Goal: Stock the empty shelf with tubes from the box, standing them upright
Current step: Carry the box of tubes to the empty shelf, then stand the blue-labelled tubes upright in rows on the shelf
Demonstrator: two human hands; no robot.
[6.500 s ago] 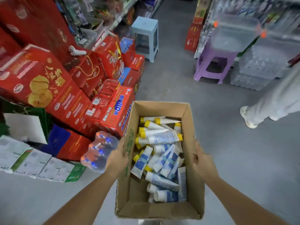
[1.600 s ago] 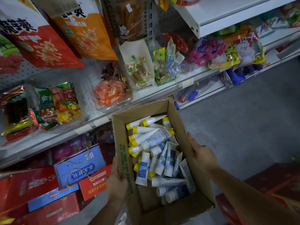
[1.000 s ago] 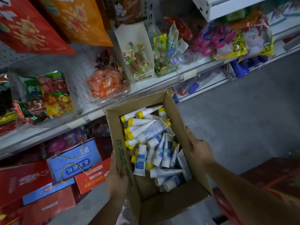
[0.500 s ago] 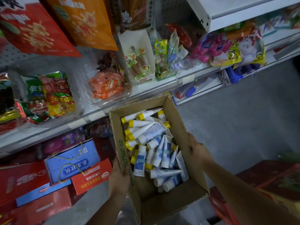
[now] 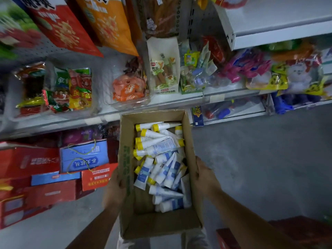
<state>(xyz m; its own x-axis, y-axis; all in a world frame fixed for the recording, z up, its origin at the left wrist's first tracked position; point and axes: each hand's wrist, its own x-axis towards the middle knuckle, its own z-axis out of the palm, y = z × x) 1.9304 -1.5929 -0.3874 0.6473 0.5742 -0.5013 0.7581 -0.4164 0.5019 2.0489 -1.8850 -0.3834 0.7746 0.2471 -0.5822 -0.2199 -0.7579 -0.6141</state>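
I carry an open cardboard box (image 5: pixel 158 223) in front of me, above the floor. My left hand (image 5: pixel 115 189) grips its left wall and my right hand (image 5: pixel 204 178) grips its right wall. Inside lie several white tubes (image 5: pixel 161 169) in a loose pile, some with yellow caps, some with blue labels. A bare white shelf (image 5: pixel 280 20) shows at the upper right, above the stocked ones.
A stocked shelf (image 5: pixel 161 103) of snack packs runs across right beyond the box. Large snack bags (image 5: pixel 106 26) hang above it. Red and blue gift cartons (image 5: pixel 53 173) are stacked low on the left. Grey floor (image 5: pixel 260 159) lies to the right, a red carton (image 5: pixel 294 230) at the lower right.
The view has swung from the aisle to the shelving. Over the last second the box has straightened and the shelves have drifted slightly right. Both hands keep their hold.
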